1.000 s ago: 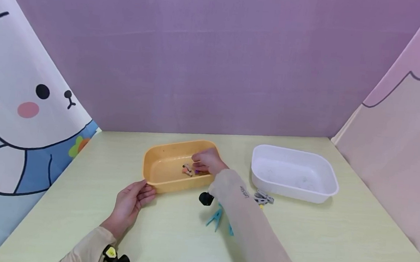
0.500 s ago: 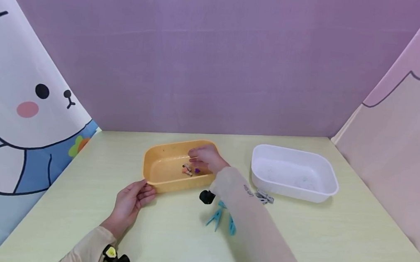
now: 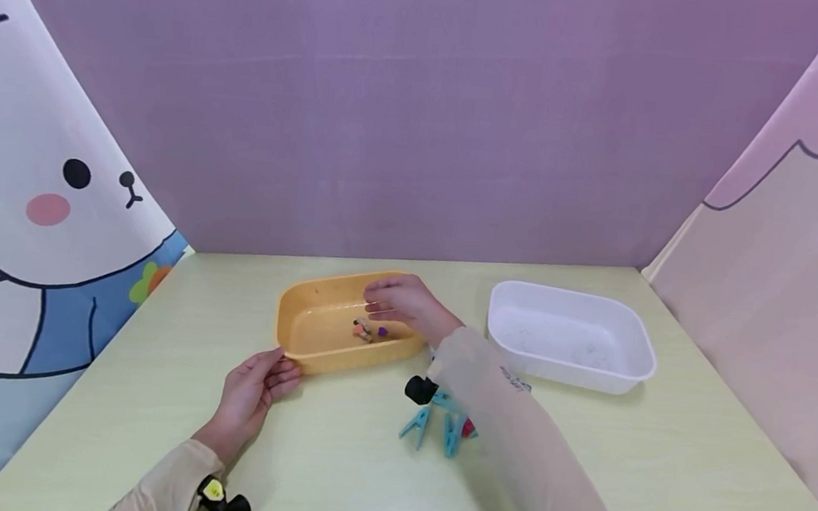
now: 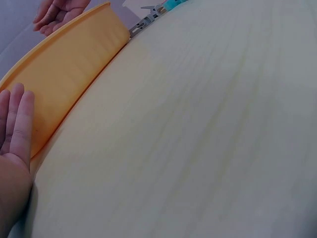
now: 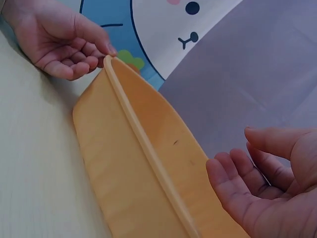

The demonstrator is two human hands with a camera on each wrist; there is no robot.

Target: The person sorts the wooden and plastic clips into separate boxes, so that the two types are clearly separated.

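My left hand (image 3: 247,391) holds the near left corner of a yellow plastic tub (image 3: 341,361), thumb on the rim. Its other fingers (image 4: 22,126) lie by the outside wall in the left wrist view. Over the tub's right end hovers my right hand (image 3: 412,304), fingers loosely bent and nothing in its grasp, as the right wrist view also shows. Inside the tub lie a few small orange and beige pieces (image 3: 362,330) and a purple piece (image 3: 383,332), too small to make out.
Teal clothespins (image 3: 416,425) lie on the table in front of the tub, with a red piece (image 3: 468,428) partly under the right sleeve. Grey clothespins (image 4: 146,22) show in the left wrist view. A white tub (image 3: 566,375) stands at the right.
My right hand has lifted from the small pieces and drawn slightly right, uncovering the purple one. The sleeve's shift reveals more teal clothespins and the red piece. My left hand stays put.
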